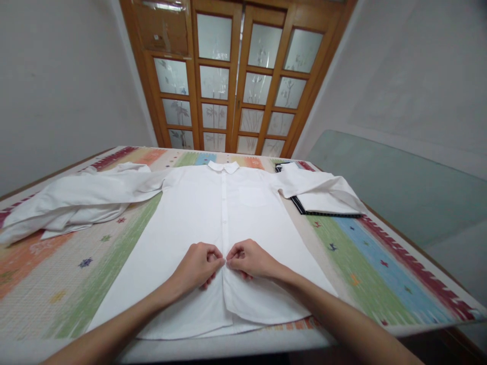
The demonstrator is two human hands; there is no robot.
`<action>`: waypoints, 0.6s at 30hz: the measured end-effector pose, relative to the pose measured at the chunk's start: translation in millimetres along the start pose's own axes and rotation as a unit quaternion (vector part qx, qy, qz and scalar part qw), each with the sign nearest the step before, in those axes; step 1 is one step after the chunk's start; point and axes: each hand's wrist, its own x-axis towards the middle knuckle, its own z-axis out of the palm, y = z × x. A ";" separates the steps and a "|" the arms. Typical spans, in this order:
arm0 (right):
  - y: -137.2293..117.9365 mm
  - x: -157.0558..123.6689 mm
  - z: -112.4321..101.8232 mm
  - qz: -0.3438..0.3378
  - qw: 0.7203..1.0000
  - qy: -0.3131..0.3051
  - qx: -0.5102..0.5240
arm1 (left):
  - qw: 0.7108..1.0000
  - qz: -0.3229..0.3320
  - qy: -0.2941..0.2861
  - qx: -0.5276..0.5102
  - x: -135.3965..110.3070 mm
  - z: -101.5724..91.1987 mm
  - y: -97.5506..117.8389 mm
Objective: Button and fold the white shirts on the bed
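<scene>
A white button-up shirt lies front side up, its collar at the far end and its hem toward me. Both hands meet low on the front placket. My left hand pinches the fabric at the placket edge from the left. From the other side, my right hand pinches the same edge, fingertips almost touching those of the left. Whatever button is between the fingers is hidden. Above the hands the placket looks closed; below them its two front edges part slightly.
A patterned cloth with coloured stripes covers the table. Left of the shirt is a bunched white garment. At the right, folded white cloth with a black striped edge lies under the sleeve. A glass panel leans at right; wooden doors stand behind.
</scene>
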 end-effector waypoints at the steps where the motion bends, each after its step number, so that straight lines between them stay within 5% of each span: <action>1: 0.4 0.3 0.7 -0.003 1.000 0.000 -0.001 | 1.000 0.003 0.001 0.011 -0.5 -1.3 0.2; 18: 5.3 7.6 -2.4 0.036 0.998 -0.037 0.043 | 0.988 -0.083 -0.034 -0.125 1.6 3.5 2.1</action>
